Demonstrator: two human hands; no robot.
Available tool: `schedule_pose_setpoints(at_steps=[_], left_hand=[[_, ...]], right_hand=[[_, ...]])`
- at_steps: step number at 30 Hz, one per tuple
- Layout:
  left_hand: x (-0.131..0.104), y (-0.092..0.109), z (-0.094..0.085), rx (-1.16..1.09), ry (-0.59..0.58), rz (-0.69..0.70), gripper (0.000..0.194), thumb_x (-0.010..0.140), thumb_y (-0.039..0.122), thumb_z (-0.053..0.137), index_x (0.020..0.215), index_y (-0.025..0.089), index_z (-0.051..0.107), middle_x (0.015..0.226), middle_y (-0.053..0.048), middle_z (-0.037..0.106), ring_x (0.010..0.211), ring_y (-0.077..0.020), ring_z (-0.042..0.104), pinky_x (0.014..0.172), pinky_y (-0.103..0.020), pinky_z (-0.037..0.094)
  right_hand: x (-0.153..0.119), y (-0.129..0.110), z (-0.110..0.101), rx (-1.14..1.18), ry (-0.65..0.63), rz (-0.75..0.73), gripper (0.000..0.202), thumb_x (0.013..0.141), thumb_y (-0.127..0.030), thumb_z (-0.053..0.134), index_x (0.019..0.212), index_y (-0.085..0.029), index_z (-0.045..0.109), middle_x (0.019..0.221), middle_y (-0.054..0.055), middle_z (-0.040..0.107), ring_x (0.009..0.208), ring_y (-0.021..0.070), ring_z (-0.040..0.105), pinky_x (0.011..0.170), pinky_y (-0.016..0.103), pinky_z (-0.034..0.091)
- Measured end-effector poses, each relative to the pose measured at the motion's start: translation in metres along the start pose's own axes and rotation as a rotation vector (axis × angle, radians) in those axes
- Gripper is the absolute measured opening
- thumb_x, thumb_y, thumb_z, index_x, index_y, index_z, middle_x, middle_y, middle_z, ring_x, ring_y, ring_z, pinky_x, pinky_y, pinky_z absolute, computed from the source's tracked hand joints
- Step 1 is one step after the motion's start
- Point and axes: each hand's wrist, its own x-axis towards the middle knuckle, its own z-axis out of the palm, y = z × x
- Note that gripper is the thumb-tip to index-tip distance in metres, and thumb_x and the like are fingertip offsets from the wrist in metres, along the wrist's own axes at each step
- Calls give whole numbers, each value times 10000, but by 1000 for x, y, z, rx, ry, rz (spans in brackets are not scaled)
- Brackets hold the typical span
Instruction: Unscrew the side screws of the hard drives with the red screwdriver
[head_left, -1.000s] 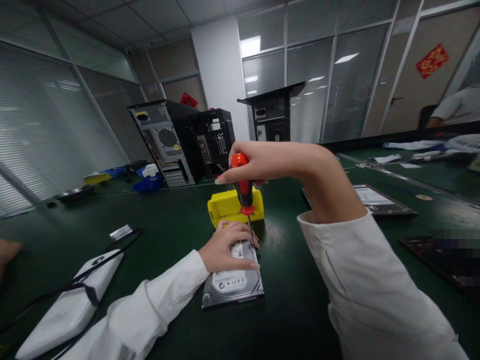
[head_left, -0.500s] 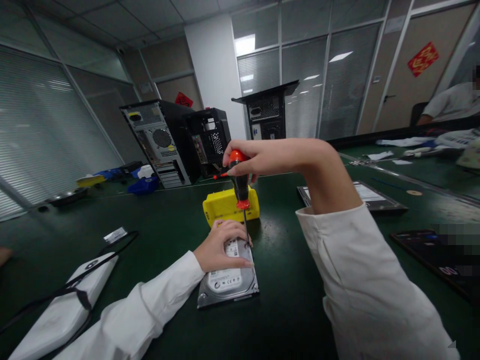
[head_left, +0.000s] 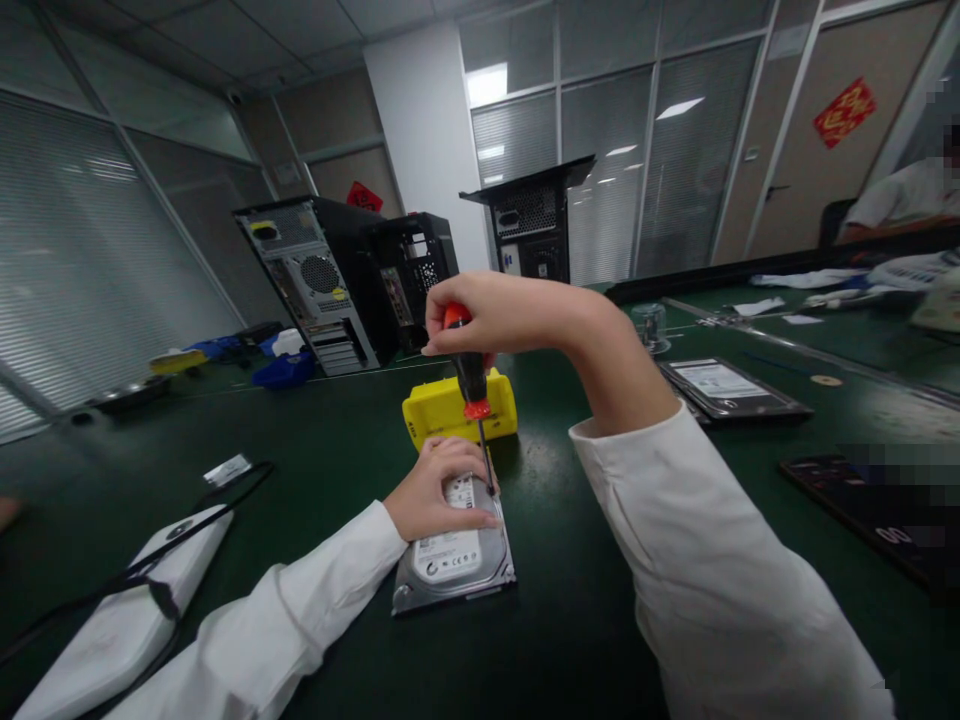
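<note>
A silver hard drive (head_left: 487,560) with a white label lies flat on the dark green table in front of me. My left hand (head_left: 442,490) grips it across its far half, thumb on top and fingers over the far side. In my right hand (head_left: 480,312) is a black and red screwdriver (head_left: 471,380), held from above by its handle. Its shaft slants down, and the tip meets the drive near the far right edge, beside my left fingertips. A yellow plastic bin (head_left: 499,405) stands just behind the drive.
Computer cases (head_left: 319,285) stand at the back. Another hard drive (head_left: 735,388) and a clear cup (head_left: 651,328) are to the right, with a dark phone-like device (head_left: 862,510) nearer. A white device with a black strap (head_left: 127,620) lies left. A person (head_left: 900,200) sits far right.
My right hand and the screwdriver handle have moved left, so the shaft tilts more. The clear cup and more of the other drive now show. My left hand keeps its hold.
</note>
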Motion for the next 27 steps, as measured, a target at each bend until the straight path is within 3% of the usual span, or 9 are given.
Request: schedule_pose_setpoints(at_steps=[15,27], left_hand=[[-3,-6,2,0,1,-6,363,641,486,740,892,237,659,1003,-4,646,1025,-226,536,924,-362,271],[-3,-10,6,-29,32,-24,249,711,411,710,881,231,680,1003,-10,642,1029,-214,536,924,-360,264]], right_hand=[[-4,3,-4,36,-21,40,136,830,-234,588,919,-132,577,893,63,612,659,97,590,409,134,414],[-6,9,-6,-1,2,27,163,849,-239,565,954,-117,591,905,67,631,697,108,605,465,145,464]])
